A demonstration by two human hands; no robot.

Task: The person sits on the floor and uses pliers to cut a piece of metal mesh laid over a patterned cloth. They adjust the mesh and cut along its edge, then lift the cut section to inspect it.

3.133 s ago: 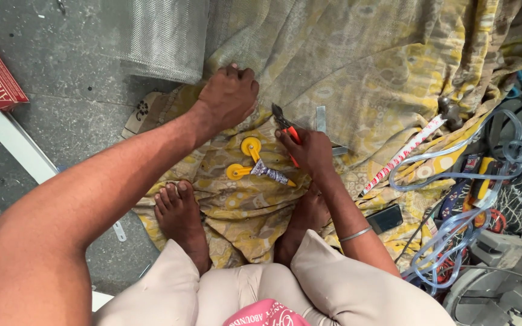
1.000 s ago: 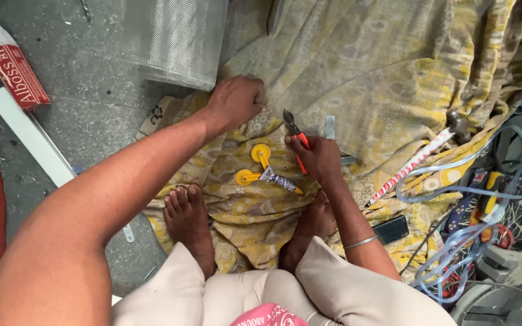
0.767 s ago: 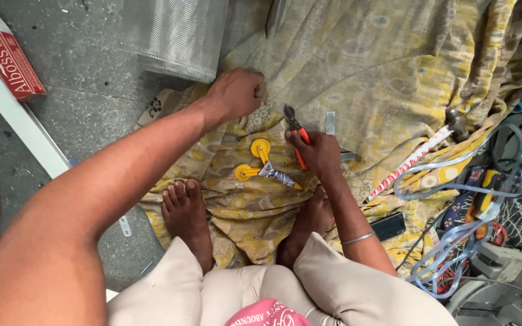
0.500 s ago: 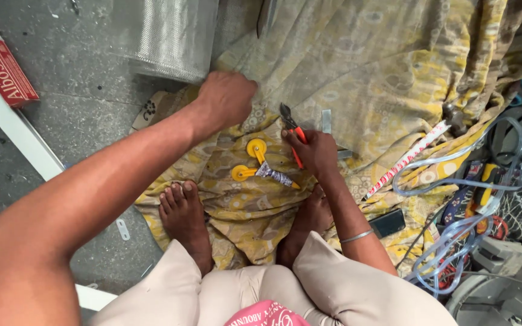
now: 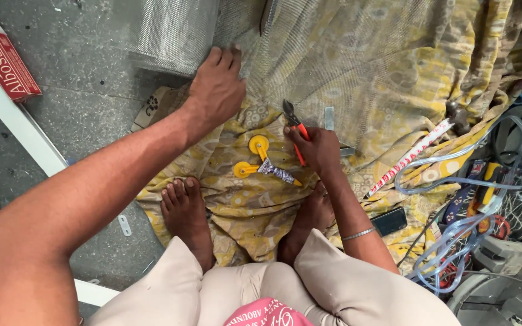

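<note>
Since half a second ago, left hand (image 5: 215,90) reached further up, fingers together, flat on mesh roll (image 5: 173,33); right hand (image 5: 318,151) clamped on red-handled pliers (image 5: 294,124) over yellow cloth (image 5: 394,54); no cut visible yet

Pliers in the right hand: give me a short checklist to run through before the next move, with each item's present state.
1. Right hand grips pliers: ok.
2. Pliers' tip clear of the left hand: ok.
3. Left hand on the mesh edge: ok.
4. Yellow roller tool clear of both hands, on the cloth: ok.
5. Bare feet away from the tip: ok.
6. Pliers' tip open or shut: cannot tell.
</note>
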